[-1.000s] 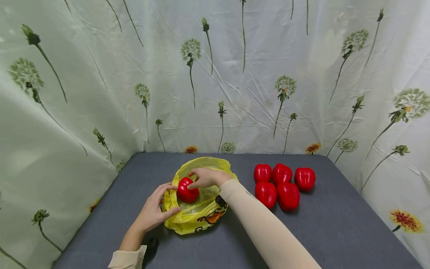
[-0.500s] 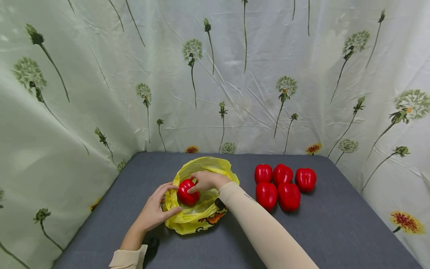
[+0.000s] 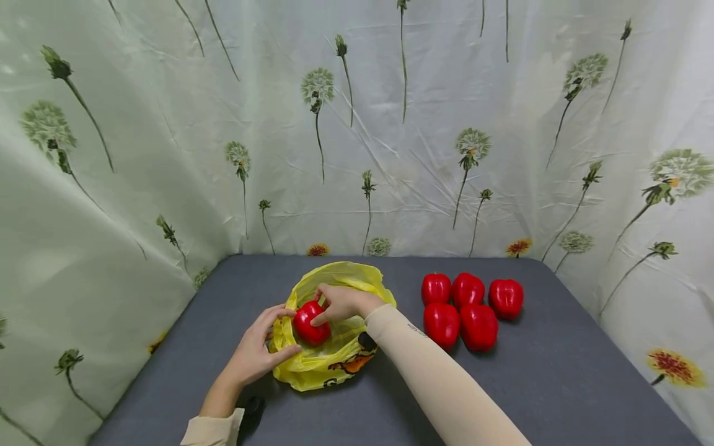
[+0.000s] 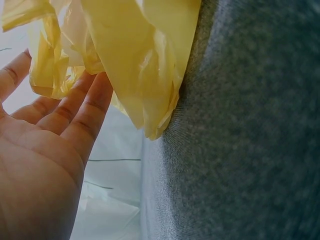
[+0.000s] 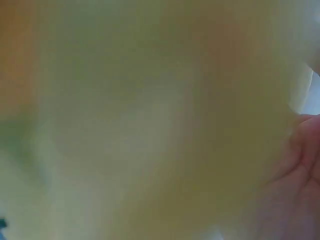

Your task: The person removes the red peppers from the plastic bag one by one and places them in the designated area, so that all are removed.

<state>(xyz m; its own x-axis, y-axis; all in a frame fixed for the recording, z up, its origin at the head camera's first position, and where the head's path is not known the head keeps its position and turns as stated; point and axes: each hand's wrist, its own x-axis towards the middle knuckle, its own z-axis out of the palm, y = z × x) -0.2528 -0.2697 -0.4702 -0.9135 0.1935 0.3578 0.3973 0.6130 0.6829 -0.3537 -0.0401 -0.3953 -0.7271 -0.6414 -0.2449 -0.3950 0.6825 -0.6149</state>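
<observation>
In the head view, a yellow plastic bag (image 3: 312, 365) stands open-mouthed on the dark grey table. My right hand (image 3: 340, 301) reaches in over its far right side and grips a red bell pepper (image 3: 310, 328) inside. At the bag's left rim is my left hand (image 3: 259, 347), fingers spread and fairly straight, the thumb along the near rim. The left wrist view shows those fingers (image 4: 67, 112) against the hanging bag, their tips partly behind the plastic. Blurred yellow plastic fills most of the right wrist view, with a bit of palm at the right.
Several more red bell peppers (image 3: 460, 313) sit grouped on the table (image 3: 558, 371) to the right of the bag. A floral curtain (image 3: 413, 155) rises behind the table and along both sides. Something small and black (image 3: 252, 410) lies by the left wrist.
The bell pepper has shifted slightly lower and nearer in the bag, with my right fingers moving along on it. My left hand stays at the rim.
</observation>
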